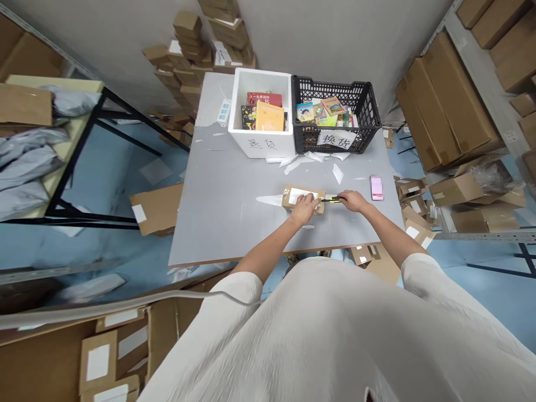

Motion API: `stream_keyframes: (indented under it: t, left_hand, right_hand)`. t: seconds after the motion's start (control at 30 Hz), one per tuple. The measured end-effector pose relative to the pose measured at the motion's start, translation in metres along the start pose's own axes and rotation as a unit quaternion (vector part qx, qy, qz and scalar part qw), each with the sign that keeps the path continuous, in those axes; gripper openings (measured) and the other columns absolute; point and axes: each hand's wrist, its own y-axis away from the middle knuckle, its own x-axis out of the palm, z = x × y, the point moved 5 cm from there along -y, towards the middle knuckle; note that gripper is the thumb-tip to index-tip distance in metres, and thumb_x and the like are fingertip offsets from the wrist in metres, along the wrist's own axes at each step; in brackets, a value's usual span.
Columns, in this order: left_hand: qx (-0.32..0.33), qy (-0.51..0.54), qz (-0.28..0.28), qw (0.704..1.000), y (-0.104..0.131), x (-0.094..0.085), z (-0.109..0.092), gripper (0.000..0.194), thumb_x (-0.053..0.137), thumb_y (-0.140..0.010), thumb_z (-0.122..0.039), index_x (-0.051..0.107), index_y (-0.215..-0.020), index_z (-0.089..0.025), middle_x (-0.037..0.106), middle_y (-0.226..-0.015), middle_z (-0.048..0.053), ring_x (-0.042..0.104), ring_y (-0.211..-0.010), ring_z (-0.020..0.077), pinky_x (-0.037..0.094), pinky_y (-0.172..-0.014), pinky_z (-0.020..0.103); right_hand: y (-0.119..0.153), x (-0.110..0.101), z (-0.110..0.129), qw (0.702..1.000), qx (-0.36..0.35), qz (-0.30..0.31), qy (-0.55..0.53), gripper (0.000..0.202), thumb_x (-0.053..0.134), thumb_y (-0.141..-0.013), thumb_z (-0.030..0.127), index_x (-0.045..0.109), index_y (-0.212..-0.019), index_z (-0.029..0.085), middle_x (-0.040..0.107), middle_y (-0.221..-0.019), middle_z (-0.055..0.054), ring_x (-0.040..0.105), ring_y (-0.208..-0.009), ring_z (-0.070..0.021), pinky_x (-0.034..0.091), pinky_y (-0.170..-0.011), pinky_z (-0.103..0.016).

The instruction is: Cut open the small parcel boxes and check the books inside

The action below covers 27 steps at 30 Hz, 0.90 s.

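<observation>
A small cardboard box [286,200] with a white label lies on the grey table [221,206]. My left hand [305,209] rests on top of the box, fingers spread over its label. In my right hand [352,200] is a box cutter [335,199] with a black and yellow handle, its front end at the right side of the box. The blade itself is too small to make out.
Behind the box stand a white foam bin [268,144] and a black plastic crate [368,120], both holding books. A pink-screened phone [376,188] lies at the right. Paper scraps [337,173] are scattered before the crate. Cardboard boxes [450,111] crowd the shelves and floor.
</observation>
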Motion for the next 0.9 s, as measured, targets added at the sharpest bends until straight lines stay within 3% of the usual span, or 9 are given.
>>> stream_keyframes:
  t: [0.27, 0.4, 0.5, 0.67, 0.77, 0.9]
  left_hand:
    - [-0.014, -0.018, 0.015, 1.0, 0.001, -0.003, -0.001, 0.058, 0.07, -0.098, -0.018, 0.062, -0.155, -0.027, 0.058, -0.159, 0.018, 0.062, -0.143, 0.037, 0.035, -0.13, 0.054]
    - [-0.024, -0.023, 0.032, 0.999, -0.002, -0.004, -0.002, 0.057, 0.074, -0.098, -0.021, 0.062, -0.154, -0.027, 0.049, -0.174, 0.021, 0.061, -0.148, 0.0398, 0.034, -0.129, 0.057]
    - [-0.027, -0.021, 0.04, 0.999, -0.004, -0.004, -0.003, 0.059, 0.075, -0.099, -0.022, 0.062, -0.156, -0.027, 0.045, -0.179, 0.023, 0.06, -0.151, 0.0411, 0.033, -0.129, 0.057]
    - [-0.025, -0.02, 0.046, 0.998, -0.007, -0.004, -0.005, 0.057, 0.071, -0.098, -0.021, 0.062, -0.154, -0.024, 0.046, -0.179, 0.024, 0.057, -0.155, 0.0418, 0.035, -0.127, 0.058]
    - [-0.025, -0.02, 0.05, 0.998, -0.009, -0.006, -0.006, 0.058, 0.068, -0.096, -0.019, 0.061, -0.154, -0.024, 0.049, -0.177, 0.023, 0.062, -0.149, 0.0417, 0.036, -0.125, 0.059]
    - [-0.017, -0.008, 0.054, 0.998, -0.008, -0.01, -0.009, 0.063, 0.066, -0.098, -0.023, 0.056, -0.16, -0.02, 0.051, -0.174, 0.026, 0.06, -0.151, 0.0429, 0.037, -0.124, 0.059]
  right_hand:
    - [-0.01, 0.004, 0.01, 0.999, 0.0, 0.02, 0.032, 0.047, 0.043, -0.116, 0.03, 0.074, -0.151, 0.026, 0.077, -0.139, -0.017, 0.067, -0.127, -0.0349, 0.049, -0.107, -0.045]
    - [-0.003, 0.012, -0.004, 0.997, 0.024, 0.055, -0.043, 0.046, 0.046, -0.114, 0.03, 0.074, -0.15, 0.026, 0.079, -0.139, -0.013, 0.071, -0.123, -0.031, 0.053, -0.105, -0.041]
    - [0.006, 0.021, -0.012, 0.987, 0.036, 0.063, -0.143, 0.04, 0.051, -0.111, 0.031, 0.079, -0.139, 0.024, 0.083, -0.128, -0.008, 0.072, -0.111, -0.0258, 0.056, -0.098, -0.033]
    - [0.02, 0.043, -0.006, 0.96, 0.055, 0.035, -0.271, 0.032, 0.056, -0.104, 0.041, 0.08, -0.11, 0.022, 0.076, -0.087, 0.0, 0.063, -0.08, -0.0195, 0.055, -0.08, -0.03]
    - [0.03, 0.051, -0.001, 0.946, 0.053, 0.002, -0.321, 0.032, 0.06, -0.101, 0.051, 0.076, -0.103, 0.023, 0.073, -0.085, 0.001, 0.061, -0.079, -0.0187, 0.053, -0.078, -0.029]
    - [0.041, 0.052, -0.012, 0.917, 0.131, -0.057, -0.373, 0.036, 0.061, -0.101, 0.059, 0.069, -0.099, 0.024, 0.071, -0.08, 0.0, 0.062, -0.074, -0.0195, 0.052, -0.068, -0.028]
